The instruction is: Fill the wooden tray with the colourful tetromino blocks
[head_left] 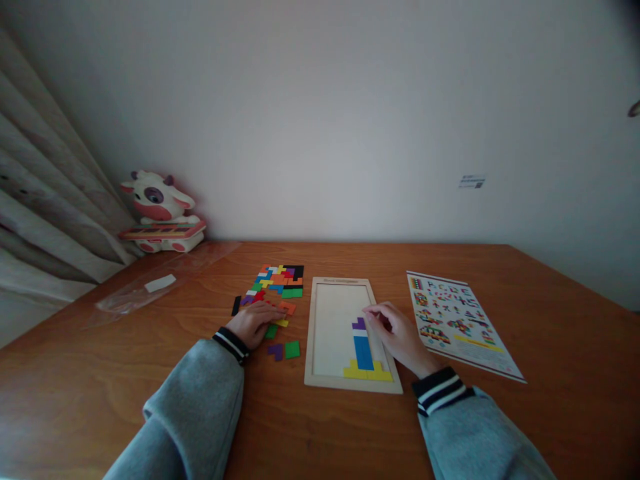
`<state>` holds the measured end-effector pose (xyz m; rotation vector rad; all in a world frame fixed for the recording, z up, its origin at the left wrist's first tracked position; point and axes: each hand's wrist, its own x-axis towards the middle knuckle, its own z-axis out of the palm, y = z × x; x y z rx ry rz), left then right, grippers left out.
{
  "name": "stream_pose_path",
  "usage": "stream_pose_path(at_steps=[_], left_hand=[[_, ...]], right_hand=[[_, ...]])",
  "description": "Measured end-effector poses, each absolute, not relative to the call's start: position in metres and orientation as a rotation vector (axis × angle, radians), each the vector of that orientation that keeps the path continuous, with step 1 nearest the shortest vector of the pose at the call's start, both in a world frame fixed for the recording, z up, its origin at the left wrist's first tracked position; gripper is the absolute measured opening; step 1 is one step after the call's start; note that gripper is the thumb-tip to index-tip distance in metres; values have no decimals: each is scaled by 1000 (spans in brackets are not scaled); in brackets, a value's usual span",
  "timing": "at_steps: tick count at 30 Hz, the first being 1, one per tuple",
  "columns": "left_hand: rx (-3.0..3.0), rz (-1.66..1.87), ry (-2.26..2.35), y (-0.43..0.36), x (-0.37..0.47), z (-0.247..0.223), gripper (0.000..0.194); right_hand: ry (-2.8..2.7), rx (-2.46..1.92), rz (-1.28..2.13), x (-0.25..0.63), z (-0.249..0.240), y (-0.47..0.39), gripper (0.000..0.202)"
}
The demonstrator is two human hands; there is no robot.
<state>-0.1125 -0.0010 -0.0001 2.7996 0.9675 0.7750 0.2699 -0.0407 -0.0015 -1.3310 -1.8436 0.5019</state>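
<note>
Far left of the board [330,320], a curtain [45,167] hangs by a toy cow [163,207] on the brown worktop [320,433], against a pale wall [320,133]. Nearer, the left hand [254,323] lies palm down over loose pieces [280,277], grip unclear. The right hand [400,337], fingertips narrowed, contents unclear, reaches over the board's right side. Right of it lies a sheet [457,320].

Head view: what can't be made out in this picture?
All in the head view:
- Colored pieces: any under the left hand are hidden by it.
- Right hand: whether its grip holds a piece; fingers hide this.
- Printed sheet: small text too tiny.
- Wall label: too small.
- Dark object: cut off by right edge.
</note>
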Motion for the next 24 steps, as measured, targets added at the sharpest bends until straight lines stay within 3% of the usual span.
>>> stream_pose_path(at_steps=[14, 24], left_hand=[[2807, 910, 1498, 1, -105, 3, 33], [2782, 831, 1505, 5, -113, -5, 29]], right_hand=[[-1854, -1331, 510, 271, -7, -39, 27], [-1844, -1335, 517, 270, -5, -41, 26]])
